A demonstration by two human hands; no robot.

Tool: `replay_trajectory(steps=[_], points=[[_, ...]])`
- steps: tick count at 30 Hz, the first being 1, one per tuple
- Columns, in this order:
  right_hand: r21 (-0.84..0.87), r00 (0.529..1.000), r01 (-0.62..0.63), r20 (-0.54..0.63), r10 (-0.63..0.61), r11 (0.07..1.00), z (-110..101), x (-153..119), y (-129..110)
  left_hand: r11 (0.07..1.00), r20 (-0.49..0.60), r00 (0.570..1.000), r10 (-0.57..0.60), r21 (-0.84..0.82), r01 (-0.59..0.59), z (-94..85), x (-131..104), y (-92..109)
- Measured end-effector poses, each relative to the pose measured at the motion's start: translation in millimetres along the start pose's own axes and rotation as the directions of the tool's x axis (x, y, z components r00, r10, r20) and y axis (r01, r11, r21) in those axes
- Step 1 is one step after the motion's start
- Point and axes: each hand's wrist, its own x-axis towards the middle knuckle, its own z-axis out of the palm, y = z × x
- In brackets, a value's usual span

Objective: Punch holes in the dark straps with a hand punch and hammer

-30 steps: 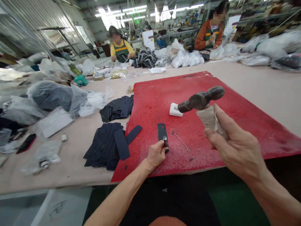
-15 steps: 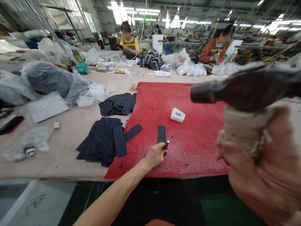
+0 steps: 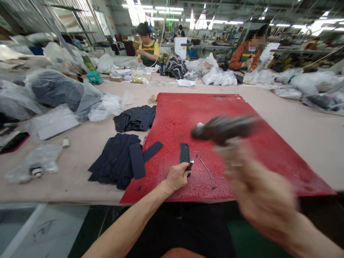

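Note:
My left hand [image 3: 177, 177] is closed around a metal punch [image 3: 191, 165], held upright on a dark strip [image 3: 184, 152] that lies on the red mat [image 3: 172, 111]. A slot shows near the strip's far end. Raised above the mat on the right, my right hand [image 3: 258, 190] grips a hammer [image 3: 225, 129] by its wrapped handle; both are smeared by motion. A thin metal rod with a looped end [image 3: 206, 167] rests just right of the punch. Behind the hammer head, a white block [image 3: 200, 124] is mostly hidden.
Left of the mat lie a pile of dark strips [image 3: 113, 161] and a second pile of slotted pieces [image 3: 137, 117]. Plastic-wrapped bundles [image 3: 56, 89] crowd the table's left side. Two people [image 3: 147, 50] sit beyond the far edge, with more bags [image 3: 219, 75] before them.
My right hand has swung the hammer forward, down and left, toward the punch. The hammer now covers most of the white block. My left hand and the punch have stayed in place.

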Motion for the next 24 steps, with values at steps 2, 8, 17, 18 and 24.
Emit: replay_trajectory(steps=[2,8,17,18,24], points=[[-0.007,0.993,-0.013,0.12,0.014,1.0,15,-9,4,1.0,0.013,1.0,-0.004,0.01,0.004,0.0,0,0],[0.175,0.871,-0.427,0.344,0.351,0.887,32,-37,48,1.0,-0.022,1.0,-0.004,0.004,0.005,1.1,-1,-2],[-0.183,0.807,-0.584,-0.027,0.59,0.791,110,-77,137,0.975,-0.057,0.994,-0.094,-0.207,0.08,4.6,-4,-6],[-0.247,0.841,-0.535,-0.06,0.538,0.808,117,-76,133,0.965,-0.062,0.991,-0.119,-0.243,0.101,4.7,-3,-7],[-0.002,0.868,-0.478,0.15,0.473,0.878,177,-59,80,0.752,-0.1,0.899,-0.426,-0.592,0.29,-1.5,2,-15]])
